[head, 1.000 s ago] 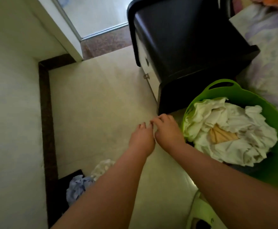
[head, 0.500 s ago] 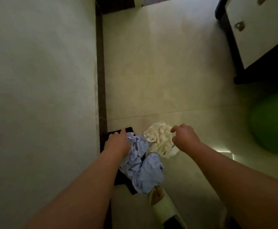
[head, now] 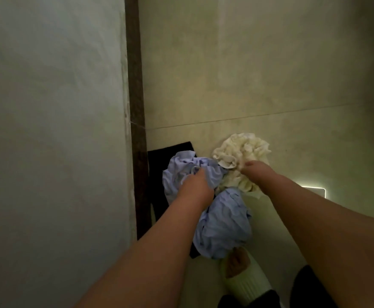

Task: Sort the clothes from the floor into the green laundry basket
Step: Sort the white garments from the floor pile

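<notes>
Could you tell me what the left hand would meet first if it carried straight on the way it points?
Probably only more of the blue garment that the left hand already grips; beyond lies the black cloth, though depth is unclear.

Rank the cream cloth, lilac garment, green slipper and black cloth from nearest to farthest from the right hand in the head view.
1. cream cloth: gripped by the right hand.
2. lilac garment: just left.
3. black cloth: far left, by the wall.
4. green slipper: below, bottom edge.
</notes>
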### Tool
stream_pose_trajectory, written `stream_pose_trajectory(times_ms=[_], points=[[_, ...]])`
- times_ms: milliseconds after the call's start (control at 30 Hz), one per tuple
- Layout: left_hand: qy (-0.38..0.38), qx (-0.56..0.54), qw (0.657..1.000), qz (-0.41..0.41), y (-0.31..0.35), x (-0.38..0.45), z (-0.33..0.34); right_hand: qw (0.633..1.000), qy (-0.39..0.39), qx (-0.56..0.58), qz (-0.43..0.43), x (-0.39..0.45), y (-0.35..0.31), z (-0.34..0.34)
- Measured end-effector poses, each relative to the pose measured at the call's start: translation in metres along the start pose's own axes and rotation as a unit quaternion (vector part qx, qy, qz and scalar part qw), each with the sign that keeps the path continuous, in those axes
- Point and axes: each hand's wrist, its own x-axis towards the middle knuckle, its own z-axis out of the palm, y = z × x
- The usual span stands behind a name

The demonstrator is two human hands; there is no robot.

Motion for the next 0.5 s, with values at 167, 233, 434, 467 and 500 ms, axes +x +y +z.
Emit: stream_pose_trajectory(times_ms=[167, 233, 434, 467, 500], points=[[-0.011, -0.018, 1.0, -0.02, 0.005, -0.003, 0.006, 0.96, 0.027, 0.275, -0.048, -0.022, 0.003, -0.007], [-0.022, -0.055, 0.997, -0.044, 0.016, -0.014, -0.004, 0.935, -0.001, 0.349, -0.058, -0.043, -0.002, -0.017], [-0.021, -0.493, 0.847, -0.198, 0.083, -0.057, -0.067, 0.87, -0.184, 0.45, -0.086, -0.119, -0.033, -0.07], [-0.037, -0.546, 0.813, -0.196, 0.096, -0.071, -0.081, 0.859, -0.231, 0.447, -0.094, -0.134, -0.037, -0.082], [-0.059, -0.585, 0.788, -0.181, 0.112, -0.085, -0.094, 0.849, -0.271, 0.442, -0.104, -0.147, -0.039, -0.096]])
